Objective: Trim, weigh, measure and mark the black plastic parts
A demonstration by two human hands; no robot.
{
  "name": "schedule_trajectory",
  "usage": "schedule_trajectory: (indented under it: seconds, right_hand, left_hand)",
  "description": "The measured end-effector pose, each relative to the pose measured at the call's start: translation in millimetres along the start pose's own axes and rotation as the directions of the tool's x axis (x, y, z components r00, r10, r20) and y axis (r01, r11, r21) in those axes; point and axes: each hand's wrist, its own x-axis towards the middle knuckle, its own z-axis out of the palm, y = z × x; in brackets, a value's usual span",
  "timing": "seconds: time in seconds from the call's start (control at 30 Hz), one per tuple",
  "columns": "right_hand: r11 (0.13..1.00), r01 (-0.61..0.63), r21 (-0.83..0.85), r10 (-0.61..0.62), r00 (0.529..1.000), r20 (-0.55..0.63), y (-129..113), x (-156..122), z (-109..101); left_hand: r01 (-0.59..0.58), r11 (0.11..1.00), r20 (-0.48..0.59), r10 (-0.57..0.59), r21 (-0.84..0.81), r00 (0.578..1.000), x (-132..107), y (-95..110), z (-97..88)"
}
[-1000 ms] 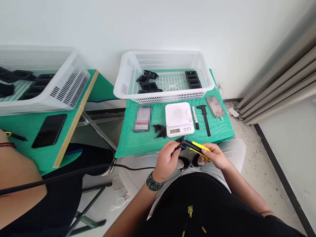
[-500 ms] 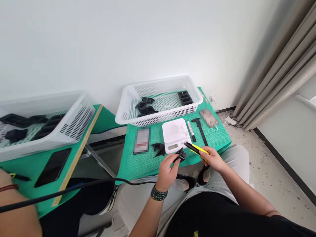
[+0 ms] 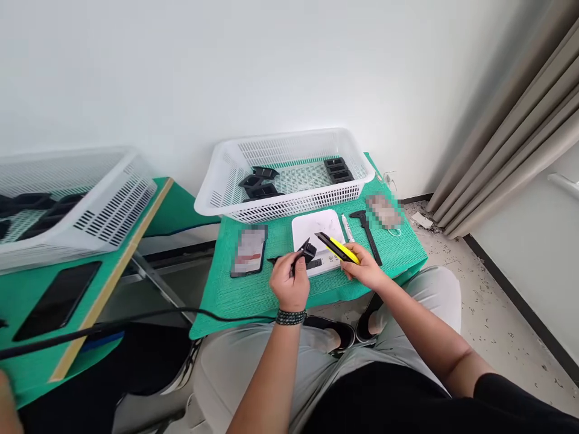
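Observation:
My left hand (image 3: 289, 280) is closed around a small black plastic part (image 3: 308, 252), held over the front of a white digital scale (image 3: 318, 226). In my right hand (image 3: 364, 268) is a yellow and black utility knife (image 3: 339, 248), its tip pointing up and left toward the black part. A gap separates the knife from the part. Behind my left fingers, some black scraps (image 3: 273, 260) show only at their edge. A marker (image 3: 347, 229) lies just right of the scale, with a black caliper (image 3: 367, 236) beside it.
A white plastic basket (image 3: 289, 208) with several black parts stands behind the scale. A phone (image 3: 249, 250) lies to the left, a blurred item (image 3: 384, 211) to the right. On the left table are another basket (image 3: 104, 211) and a dark phone (image 3: 58, 299). A black cable (image 3: 149, 313) crosses in front.
Both hands have moved up and left, bringing the part and the knife over the scale's front. The black scraps are now mostly covered by my left hand. The neighbour's arm has largely left view.

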Motion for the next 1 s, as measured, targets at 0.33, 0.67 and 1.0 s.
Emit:
schedule_trajectory:
  seconds: [0.33,0.67,1.0]
  right_hand:
    - [0.998,0.058,0.032,-0.057,0.998,-0.026,10.0,-7.0,-10.0]
    - [0.999,0.042,0.031,-0.042,0.999,-0.011,8.1,-7.7,-9.0]
    - [0.999,0.017,0.041,-0.017,1.000,0.020,4.6,-9.9,-9.7]
  left_hand:
    - [0.080,0.996,-0.024,-0.081,-0.049,0.996,-2.6,-0.1,3.9]
    - [0.226,0.972,0.090,-0.220,-0.062,0.971,-5.7,-7.3,6.7]
    - [0.122,0.987,0.191,-0.140,0.102,0.972,1.3,-5.4,1.7]
